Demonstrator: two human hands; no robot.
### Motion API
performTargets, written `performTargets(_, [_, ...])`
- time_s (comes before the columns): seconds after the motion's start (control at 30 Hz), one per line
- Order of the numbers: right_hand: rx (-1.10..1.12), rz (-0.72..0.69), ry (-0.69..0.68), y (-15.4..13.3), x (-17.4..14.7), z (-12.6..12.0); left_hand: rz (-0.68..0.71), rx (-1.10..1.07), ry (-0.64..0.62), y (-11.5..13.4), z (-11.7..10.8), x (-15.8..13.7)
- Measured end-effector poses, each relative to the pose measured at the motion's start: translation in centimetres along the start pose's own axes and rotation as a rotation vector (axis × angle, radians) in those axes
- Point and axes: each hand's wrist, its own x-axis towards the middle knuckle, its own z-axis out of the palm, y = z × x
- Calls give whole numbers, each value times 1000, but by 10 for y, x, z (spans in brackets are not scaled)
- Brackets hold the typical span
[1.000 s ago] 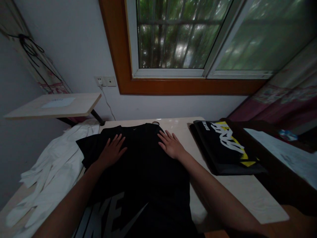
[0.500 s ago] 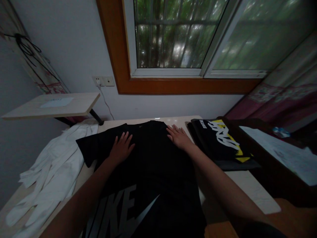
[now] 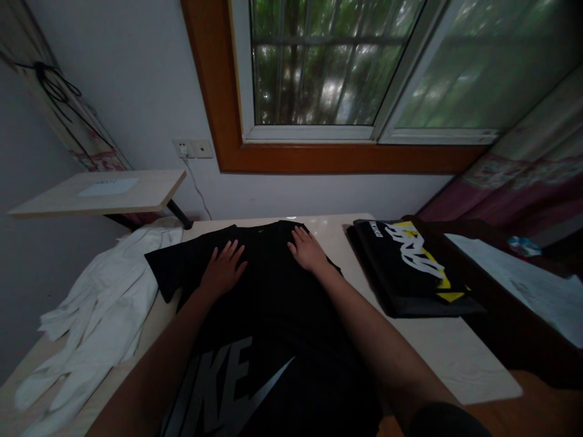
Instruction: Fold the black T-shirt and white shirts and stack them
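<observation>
A black T-shirt [image 3: 273, 291] with grey lettering and a swoosh lies spread on the table, its collar toward the window. My left hand [image 3: 223, 269] rests flat on it below the left shoulder, fingers spread. On the other side of the collar, my right hand [image 3: 307, 247] lies flat near the right shoulder, its fingers extended and a little apart. The left sleeve stretches out to the side, while the right sleeve is mostly hidden by my forearm. Both hands press on the cloth without gripping it.
White clothing [image 3: 100, 309] lies loosely at the left, beside a small raised shelf [image 3: 159, 188]. Folded dark garments [image 3: 405, 267] with a white and yellow print are stacked at the right. The pale table [image 3: 460, 358] ends near the wall under the window.
My right hand has slid left across the shirt, from its right shoulder edge toward the collar. My left hand stays almost where it was on the cloth.
</observation>
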Motion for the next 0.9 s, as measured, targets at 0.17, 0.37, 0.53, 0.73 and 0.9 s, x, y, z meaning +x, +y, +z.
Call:
performTargets(0.17, [32, -17, -12, 2, -7, -5, -26, 19, 1, -13, -3, -12])
performTargets(0.37, [33, -62, -11, 3, -19, -9, -47, 27, 1, -12, -5, -31])
performTargets(0.53, [41, -70, -23, 5, -28, -12, -58, 66, 25, -1, -3, -40])
performTargets(0.73, [41, -88, -12, 8, -36, -14, -47, 107, 2, -6, -5, -52])
performTargets(0.9, [45, -97, 0, 10, -38, -13, -124, 188, 34, -36, -11, -59])
